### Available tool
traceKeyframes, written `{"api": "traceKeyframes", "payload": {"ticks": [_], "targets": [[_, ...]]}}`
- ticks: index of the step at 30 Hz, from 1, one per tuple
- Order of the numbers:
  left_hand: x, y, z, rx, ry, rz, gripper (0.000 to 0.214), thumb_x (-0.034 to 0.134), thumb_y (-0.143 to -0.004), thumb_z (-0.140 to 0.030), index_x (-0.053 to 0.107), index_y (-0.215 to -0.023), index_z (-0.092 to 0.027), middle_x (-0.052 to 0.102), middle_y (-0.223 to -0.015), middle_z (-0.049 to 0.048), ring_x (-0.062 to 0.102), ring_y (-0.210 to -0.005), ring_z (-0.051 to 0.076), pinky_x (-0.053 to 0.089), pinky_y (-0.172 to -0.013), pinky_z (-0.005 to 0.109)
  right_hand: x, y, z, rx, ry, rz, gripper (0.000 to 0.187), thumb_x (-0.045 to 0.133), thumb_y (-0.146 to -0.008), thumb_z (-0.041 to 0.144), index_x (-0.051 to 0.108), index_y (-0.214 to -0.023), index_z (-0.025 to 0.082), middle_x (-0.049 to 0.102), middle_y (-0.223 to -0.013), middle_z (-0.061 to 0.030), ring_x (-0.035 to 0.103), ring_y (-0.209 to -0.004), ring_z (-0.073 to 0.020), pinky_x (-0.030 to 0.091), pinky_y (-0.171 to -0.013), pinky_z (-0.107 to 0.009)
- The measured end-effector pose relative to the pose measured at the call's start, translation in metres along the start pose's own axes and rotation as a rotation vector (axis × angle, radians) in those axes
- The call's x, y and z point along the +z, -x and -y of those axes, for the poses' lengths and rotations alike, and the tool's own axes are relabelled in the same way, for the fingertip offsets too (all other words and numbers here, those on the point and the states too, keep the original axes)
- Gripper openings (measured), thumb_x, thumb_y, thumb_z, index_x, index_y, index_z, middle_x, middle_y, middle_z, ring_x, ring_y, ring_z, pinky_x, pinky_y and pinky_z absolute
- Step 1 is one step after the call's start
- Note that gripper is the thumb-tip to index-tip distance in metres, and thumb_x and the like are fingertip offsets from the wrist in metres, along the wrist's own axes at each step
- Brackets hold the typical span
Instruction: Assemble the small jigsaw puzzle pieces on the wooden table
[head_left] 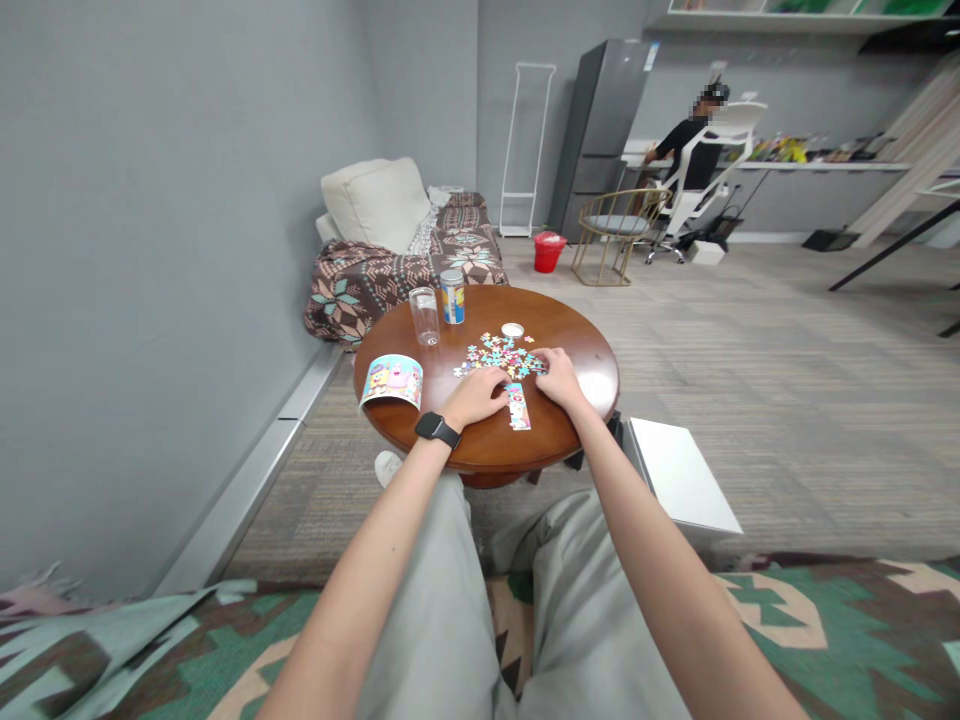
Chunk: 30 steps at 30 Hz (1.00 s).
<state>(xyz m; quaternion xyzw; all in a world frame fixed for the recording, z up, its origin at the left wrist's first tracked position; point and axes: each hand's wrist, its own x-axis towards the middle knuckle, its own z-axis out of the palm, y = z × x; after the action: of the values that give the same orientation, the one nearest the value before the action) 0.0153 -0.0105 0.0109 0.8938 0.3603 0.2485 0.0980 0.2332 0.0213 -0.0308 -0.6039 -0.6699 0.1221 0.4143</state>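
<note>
On round wooden table point(480, 450), jagged pieces point(499, 355).

My loose puzzle pieces point(499, 356) lie flat in a small scattered heap of pink, blue and yellow, near the middle of the round brown worktop point(581, 335). A short joined strip point(517, 406) of pieces lies flat just nearer me, between my left hand point(474, 395) and right hand point(559, 376).

On the round brown wooden table point(487, 445), the left hand point(474, 397) and right hand point(559, 377) lay against scattered pastel jigsaw pieces point(499, 353) at its middle; a clear plastic cup point(424, 315) stood near its far-left rim
</note>
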Motion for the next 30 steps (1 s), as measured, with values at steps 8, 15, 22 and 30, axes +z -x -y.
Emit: {"api": "traceKeyframes", "payload": {"ticks": [8,15,22,30], "targets": [[-0.0002,-0.0014,-0.0010,-0.036,-0.017,0.004,0.018,0.052,-0.084,-0.011,0.063,-0.096,-0.017,0.069,-0.104,0.0078,0.062,-0.099,0.022,0.049,-0.093,0.036,-0.0042,0.0012,-0.0009,-0.038,-0.145,0.014,0.048,0.049,-0.055,0.006,0.067,-0.098,0.019,0.057,-0.100,-0.0079,0.059,-0.091,-0.0240,0.052,-0.092,-0.041],[-0.0024,-0.0006,-0.0036,-0.145,-0.110,-0.004,0.019,0.051,-0.084,-0.011,0.062,-0.098,-0.018,0.068,-0.108,0.0080,0.060,-0.106,0.023,0.046,-0.096,0.036,-0.0027,0.0023,0.0016,-0.011,-0.155,-0.007,0.043,0.047,-0.052,0.006,0.065,-0.089,0.019,0.061,-0.091,-0.0061,0.060,-0.084,-0.0225,0.052,-0.085,-0.039],[-0.0023,0.0011,-0.0034,-0.284,-0.147,-0.046,0.018,0.049,-0.087,-0.012,0.061,-0.099,-0.019,0.067,-0.111,0.0075,0.059,-0.110,0.023,0.043,-0.093,0.036,-0.0035,0.0031,0.0028,-0.038,-0.208,0.007,0.041,0.046,-0.052,0.008,0.065,-0.087,0.020,0.065,-0.087,-0.0046,0.062,-0.081,-0.0212,0.053,-0.081,-0.037],[-0.0033,0.0000,-0.0028,-0.321,-0.138,-0.052,0.016,0.050,-0.087,-0.012,0.060,-0.098,-0.019,0.068,-0.110,0.0076,0.059,-0.110,0.024,0.042,-0.091,0.037,-0.0033,0.0058,0.0037,-0.149,-0.221,0.096,0.035,0.046,-0.063,0.008,0.066,-0.089,0.021,0.066,-0.090,-0.0043,0.061,-0.081,-0.0199,0.051,-0.083,-0.037]]}}
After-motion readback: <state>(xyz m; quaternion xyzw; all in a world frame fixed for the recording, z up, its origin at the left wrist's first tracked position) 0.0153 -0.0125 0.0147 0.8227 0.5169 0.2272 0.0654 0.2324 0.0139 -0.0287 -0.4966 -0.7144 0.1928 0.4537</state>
